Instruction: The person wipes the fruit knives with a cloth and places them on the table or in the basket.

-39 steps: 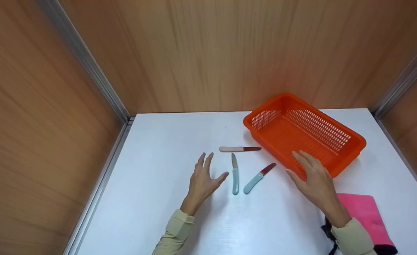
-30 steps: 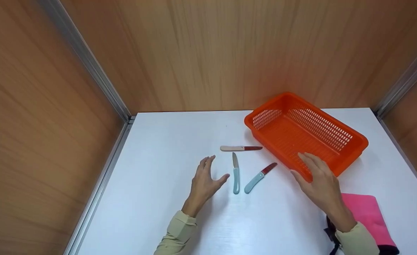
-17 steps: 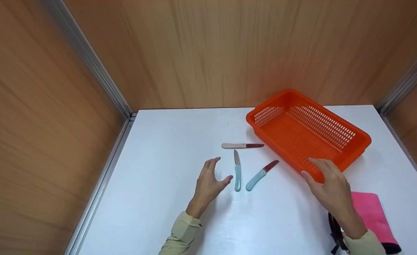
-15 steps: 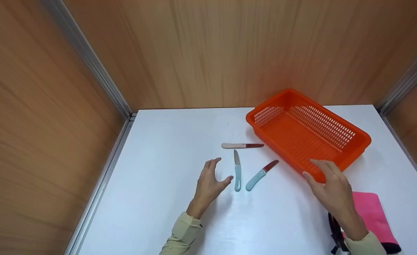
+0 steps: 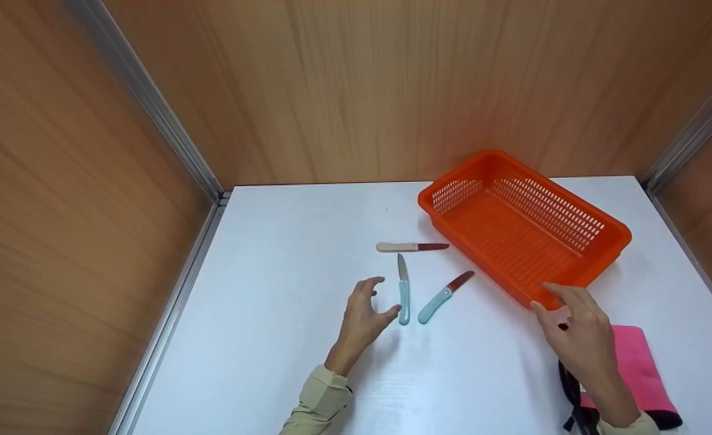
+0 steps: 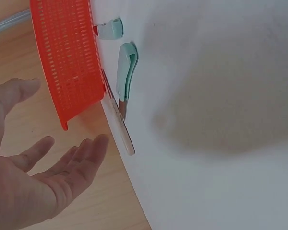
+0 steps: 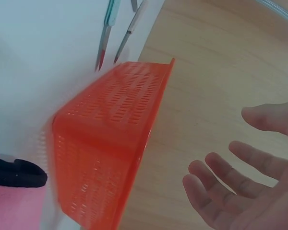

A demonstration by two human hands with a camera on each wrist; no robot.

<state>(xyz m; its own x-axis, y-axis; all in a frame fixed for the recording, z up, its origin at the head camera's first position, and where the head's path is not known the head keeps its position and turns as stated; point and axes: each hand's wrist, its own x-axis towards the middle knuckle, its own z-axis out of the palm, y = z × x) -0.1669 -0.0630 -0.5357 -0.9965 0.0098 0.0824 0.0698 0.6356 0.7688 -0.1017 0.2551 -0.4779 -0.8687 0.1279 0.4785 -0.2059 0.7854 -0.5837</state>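
"Three knives lie on the desk [image 5: 259, 338], near the middle of the frame. Which hand is closer?"

"The left hand [image 5: 359, 319], just left of the silver-bladed knife [image 5: 404, 293]. Its thumb and fingers stand wide apart, holding nothing; the left wrist view shows it off the knives."

"And the other?"

"The right hand [image 5: 582, 333] hangs by the near corner of the red basket [image 5: 519, 226], at the right of the frame. Its fingers curve loosely, with a gap to the thumb and nothing between. The right wrist view shows it apart from the basket."

"How are the knives best handled?"

"I'd come down on a handle and keep off the blade. The silver-bladed knife has its handle toward the bottom of the frame, so it should be easy for the left hand. The slanted blue knife [image 5: 444, 296], red-bladed, also offers its handle at lower left."

"What's in the way?"

"The pale-handled knife [image 5: 407, 247] lies crosswise just above the silver tip; sliding that one upward would probably knock it. Both red blades point toward the basket, whose side would likely crowd fingers there. At lower right, a pink cloth [image 5: 637, 362] and a black strap [image 5: 567, 382] lie beside the right forearm [image 5: 610, 396]; I'd watch for a snag."
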